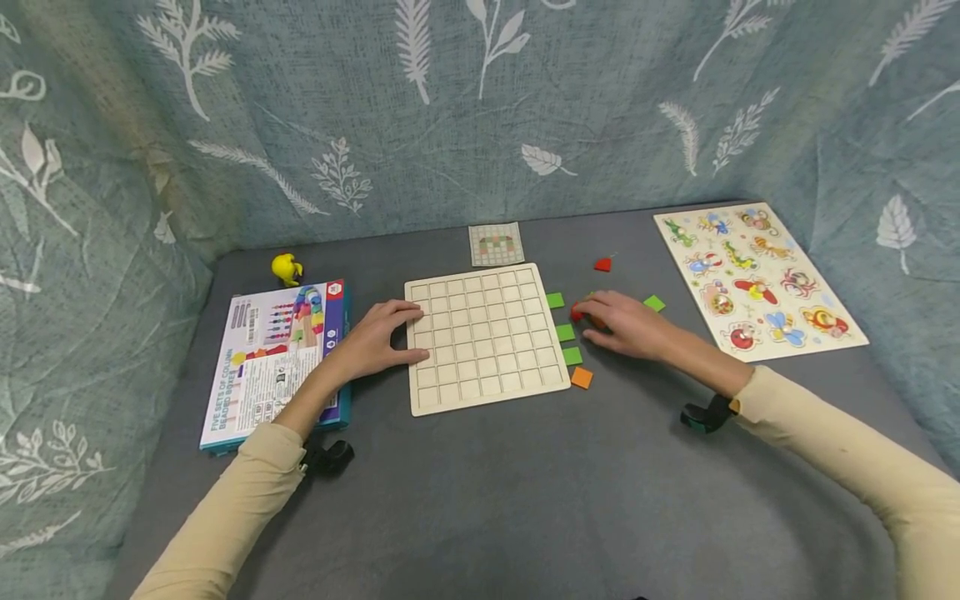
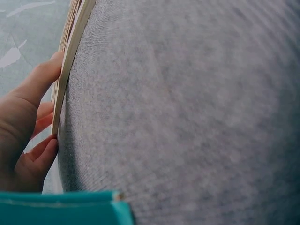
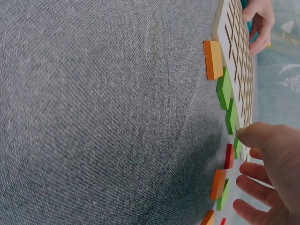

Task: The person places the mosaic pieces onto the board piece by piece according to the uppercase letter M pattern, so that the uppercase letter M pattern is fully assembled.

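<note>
A wooden grid board (image 1: 480, 337) lies flat on the dark table. My left hand (image 1: 377, 337) rests at its left edge, thumb and fingers spread along the rim. In the left wrist view the left hand (image 2: 35, 117) touches the board's edge (image 2: 70, 56). My right hand (image 1: 630, 323) is low over small tiles right of the board, its fingertips by a red tile (image 1: 576, 312). In the right wrist view the right hand's (image 3: 272, 173) fingers are loosely bent and pinch nothing visible. Green tiles (image 1: 565, 332) and an orange tile (image 1: 582, 377) line the board's right side.
A small pattern card (image 1: 497, 245) lies behind the board. Another red tile (image 1: 603, 264) and a green tile (image 1: 655, 303) lie farther right. At the left are a boxed bead set (image 1: 277, 358) and a yellow toy (image 1: 287, 269); an insect puzzle board (image 1: 759, 283) lies at the right.
</note>
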Tool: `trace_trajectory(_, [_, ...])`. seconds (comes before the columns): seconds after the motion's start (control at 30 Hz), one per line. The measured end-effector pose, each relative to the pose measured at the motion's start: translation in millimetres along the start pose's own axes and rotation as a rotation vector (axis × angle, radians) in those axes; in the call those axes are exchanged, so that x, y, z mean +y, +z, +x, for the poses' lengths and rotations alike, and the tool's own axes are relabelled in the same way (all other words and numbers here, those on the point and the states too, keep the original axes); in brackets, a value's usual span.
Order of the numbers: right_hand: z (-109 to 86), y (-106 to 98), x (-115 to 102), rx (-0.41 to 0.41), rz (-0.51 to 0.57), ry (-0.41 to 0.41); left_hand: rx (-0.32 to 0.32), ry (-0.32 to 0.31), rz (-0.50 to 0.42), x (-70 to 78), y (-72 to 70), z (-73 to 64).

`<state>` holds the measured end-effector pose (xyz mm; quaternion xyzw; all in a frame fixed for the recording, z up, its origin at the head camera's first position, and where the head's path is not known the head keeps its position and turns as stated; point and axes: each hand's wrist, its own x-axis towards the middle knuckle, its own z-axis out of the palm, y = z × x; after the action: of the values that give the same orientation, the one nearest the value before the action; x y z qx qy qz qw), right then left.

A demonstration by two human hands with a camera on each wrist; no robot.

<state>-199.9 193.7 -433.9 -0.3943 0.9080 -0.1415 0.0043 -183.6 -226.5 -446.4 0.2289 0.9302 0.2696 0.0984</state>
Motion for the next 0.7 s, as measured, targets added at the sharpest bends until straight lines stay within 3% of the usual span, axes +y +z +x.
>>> trace_trajectory(0.7, [9.4, -2.4, 4.7, -0.038, -0.005, 0.016, 0.018, 0.002, -0.013, 2.5, 1.1, -3.8])
